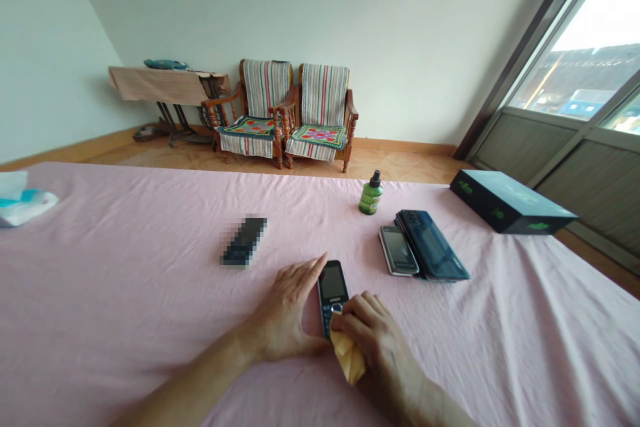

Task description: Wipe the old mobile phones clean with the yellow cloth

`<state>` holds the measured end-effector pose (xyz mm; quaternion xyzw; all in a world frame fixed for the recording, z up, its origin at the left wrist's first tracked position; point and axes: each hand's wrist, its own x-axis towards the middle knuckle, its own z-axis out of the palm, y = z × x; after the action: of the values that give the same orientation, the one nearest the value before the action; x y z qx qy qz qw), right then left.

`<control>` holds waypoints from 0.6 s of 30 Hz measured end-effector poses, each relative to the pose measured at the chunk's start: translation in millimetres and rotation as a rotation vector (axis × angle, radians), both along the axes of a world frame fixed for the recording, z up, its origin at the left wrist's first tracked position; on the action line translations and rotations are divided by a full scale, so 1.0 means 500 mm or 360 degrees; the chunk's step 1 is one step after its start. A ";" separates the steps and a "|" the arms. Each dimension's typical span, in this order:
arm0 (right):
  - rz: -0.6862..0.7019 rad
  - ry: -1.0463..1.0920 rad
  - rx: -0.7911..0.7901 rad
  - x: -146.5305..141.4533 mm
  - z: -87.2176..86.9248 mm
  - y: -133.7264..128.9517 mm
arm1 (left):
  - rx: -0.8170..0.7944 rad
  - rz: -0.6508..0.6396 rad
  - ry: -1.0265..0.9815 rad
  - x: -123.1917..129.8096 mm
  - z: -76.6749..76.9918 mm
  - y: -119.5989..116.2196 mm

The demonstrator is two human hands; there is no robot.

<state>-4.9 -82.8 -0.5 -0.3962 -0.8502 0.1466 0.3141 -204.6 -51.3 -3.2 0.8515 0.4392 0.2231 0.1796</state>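
From my end, a pixelated phone [245, 241] lies left of the green bottle [371, 198] and nearer the camera. Next, my left hand [287, 310] steadies the keypad phone [333, 280], index finger at its top corner, thumb by its lower end. That phone rests on the pink sheet [125, 293], nearer than the bottle and slightly left — screen up, long axis running away from me, top pointing past the bottle's left side. I'd judge it light, stiff, smooth and apt to slide — best held by its long edges. My right hand [379, 333] has its fingers closed on a yellow cloth [350, 360], over the keys.
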 end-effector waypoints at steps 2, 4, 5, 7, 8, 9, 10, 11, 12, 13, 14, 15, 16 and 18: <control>-0.0083 0.0034 -0.0002 0.008 0.002 0.000 | -0.0028 0.0006 0.0012 -0.001 0.001 0.000; -0.0103 0.0060 -0.0012 0.012 0.002 -0.001 | -0.0038 0.0011 0.0015 -0.001 0.001 0.000; -0.0076 0.0069 -0.0017 0.011 0.001 -0.003 | -0.0036 0.0010 0.0015 0.000 0.001 0.000; 0.0012 0.0071 -0.0025 0.004 -0.001 -0.005 | -0.0017 0.0008 0.0008 0.000 0.000 -0.001; 0.0049 0.0071 -0.0028 0.001 -0.002 -0.006 | -0.0008 0.0005 0.0005 0.001 0.001 -0.001; 0.0067 0.0072 -0.0031 -0.002 -0.003 -0.007 | -0.0002 0.0003 0.0001 0.001 0.001 -0.001; 0.0058 0.0076 -0.0036 -0.004 -0.004 -0.007 | -0.0003 0.0002 0.0001 0.001 0.002 -0.001; 0.0027 0.0084 -0.0045 -0.003 -0.004 -0.007 | -0.0010 0.0002 0.0003 0.001 0.002 -0.001; -0.0013 0.0094 -0.0055 0.000 -0.003 -0.006 | -0.0020 0.0002 0.0008 0.000 0.003 0.000; -0.0051 0.0108 -0.0062 0.005 -0.002 -0.005 | -0.0034 0.0000 0.0017 -0.001 0.003 0.000; -0.0083 0.0125 -0.0063 0.011 -0.001 -0.004 | -0.0044 0.0001 0.0026 -0.001 0.004 0.000; -0.0105 0.0141 -0.0065 0.017 -0.001 -0.003 | -0.0049 0.0002 0.0034 -0.002 0.003 0.001; -0.0118 0.0154 -0.0067 0.023 0.000 -0.002 | -0.0049 0.0001 0.0041 -0.003 0.003 0.001; -0.0112 0.0164 -0.0071 0.029 0.002 -0.002 | -0.0042 0.0004 0.0046 -0.004 0.001 0.001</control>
<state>9.8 -84.0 0.4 -0.4247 -0.8150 0.1746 0.3534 -206.4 -50.8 -2.5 0.8516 0.4456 0.2053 0.1844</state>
